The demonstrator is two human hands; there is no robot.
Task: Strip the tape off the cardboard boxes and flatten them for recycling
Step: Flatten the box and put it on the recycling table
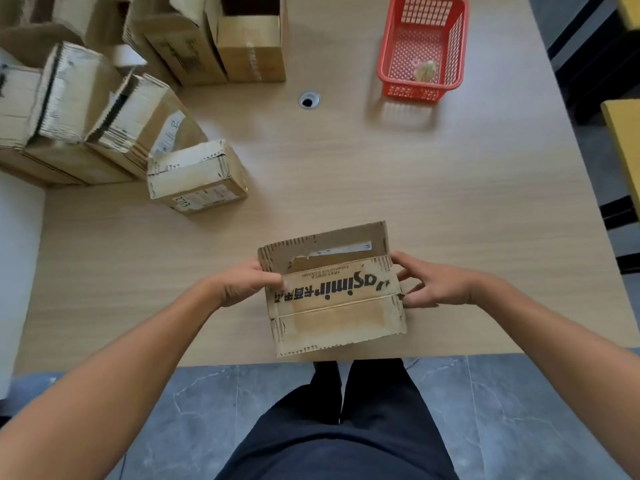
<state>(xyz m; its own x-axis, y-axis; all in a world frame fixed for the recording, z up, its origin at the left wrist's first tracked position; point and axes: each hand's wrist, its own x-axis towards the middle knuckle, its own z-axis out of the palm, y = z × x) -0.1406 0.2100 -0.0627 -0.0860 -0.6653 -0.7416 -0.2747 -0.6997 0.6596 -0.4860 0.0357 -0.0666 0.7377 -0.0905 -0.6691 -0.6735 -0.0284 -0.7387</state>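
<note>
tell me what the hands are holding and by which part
The printed cardboard box: the left hand grips its left end, thumb on the printed face; the right hand grips its right end.

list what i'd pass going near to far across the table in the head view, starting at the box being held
printed box → small closed box → red basket

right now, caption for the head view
Left hand and right hand grip the printed box by its ends at the table, red basket beyond.
</note>
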